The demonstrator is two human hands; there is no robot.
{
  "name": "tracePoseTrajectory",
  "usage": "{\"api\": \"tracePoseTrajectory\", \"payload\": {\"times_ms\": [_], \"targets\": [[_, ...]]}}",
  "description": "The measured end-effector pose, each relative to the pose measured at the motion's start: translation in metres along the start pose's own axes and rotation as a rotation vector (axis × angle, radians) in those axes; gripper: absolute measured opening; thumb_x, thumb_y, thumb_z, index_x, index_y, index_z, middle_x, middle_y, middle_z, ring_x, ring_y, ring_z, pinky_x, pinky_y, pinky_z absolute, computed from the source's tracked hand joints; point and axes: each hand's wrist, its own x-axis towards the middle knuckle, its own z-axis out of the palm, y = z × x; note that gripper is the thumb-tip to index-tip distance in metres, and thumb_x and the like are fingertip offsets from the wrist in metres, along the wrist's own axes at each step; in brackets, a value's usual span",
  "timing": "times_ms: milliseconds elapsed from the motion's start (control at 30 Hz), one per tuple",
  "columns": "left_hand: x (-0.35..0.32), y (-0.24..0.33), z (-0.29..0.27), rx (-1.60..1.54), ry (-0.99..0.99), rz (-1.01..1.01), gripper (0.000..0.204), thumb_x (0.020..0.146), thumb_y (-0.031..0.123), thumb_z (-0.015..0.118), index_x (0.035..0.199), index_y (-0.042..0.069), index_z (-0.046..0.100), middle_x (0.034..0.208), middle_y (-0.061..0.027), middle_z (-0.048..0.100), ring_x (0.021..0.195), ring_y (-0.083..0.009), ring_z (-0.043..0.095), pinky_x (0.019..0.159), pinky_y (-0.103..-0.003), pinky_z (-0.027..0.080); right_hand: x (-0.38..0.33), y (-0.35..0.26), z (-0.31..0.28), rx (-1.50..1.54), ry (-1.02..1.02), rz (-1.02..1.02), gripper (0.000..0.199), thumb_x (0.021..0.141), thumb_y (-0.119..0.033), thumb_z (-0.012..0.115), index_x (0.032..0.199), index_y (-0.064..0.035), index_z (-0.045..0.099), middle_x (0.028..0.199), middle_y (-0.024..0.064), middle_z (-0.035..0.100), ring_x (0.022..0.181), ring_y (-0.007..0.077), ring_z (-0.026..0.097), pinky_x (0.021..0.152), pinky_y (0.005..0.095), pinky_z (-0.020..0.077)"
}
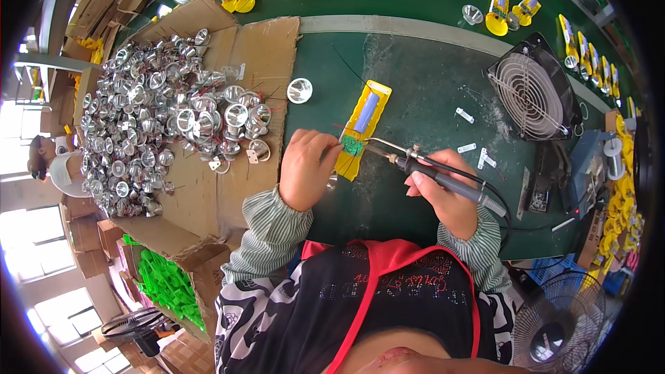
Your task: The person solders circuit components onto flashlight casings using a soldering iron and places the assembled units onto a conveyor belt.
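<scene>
My right hand [443,197] is wrapped round the grey handle of a soldering iron [443,181], which has a thin metal feed tube along its tip. The iron's tip reaches a small green circuit board [353,146] in a yellow plastic flashlight housing [364,114]. A blue-violet cylindrical battery [367,111] lies in the housing above the board. At the board's left edge, my left hand [307,166] is closed in a pinch; what it holds is too small to make out. A red wire shows beside its fingertips. A shiny reflector cup [332,180] is partly hidden beside this hand.
A cardboard box [260,62] full of silver reflector cups stands on the left; a loose reflector [299,91] lies beside it. A square fan [530,90], small white parts [487,158] and a solder spool [613,156] are on the right. Yellow housings [497,14] line the far green surface.
</scene>
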Motion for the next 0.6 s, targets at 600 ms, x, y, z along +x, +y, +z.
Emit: {"api": "tracePoseTrajectory", "payload": {"times_ms": [600], "targets": [[0.0, 0.0, 0.007, 0.005, -0.05, -0.034, 0.009, 0.079, 0.005, 0.061, 0.081, -0.001, 0.054, 0.084, -0.0141, 0.058, 0.072, -0.0324, 0.058, 0.061, -0.039, 0.045, 0.02, 0.016, 0.011, 0.059, -0.046, 0.075, 0.016, 0.082, -0.002, 0.061, 0.094, 0.006, 0.053, 0.078, 0.011, 0.066, 0.068, 0.013, 0.065, 0.06, 0.0248, 0.0533]]}}
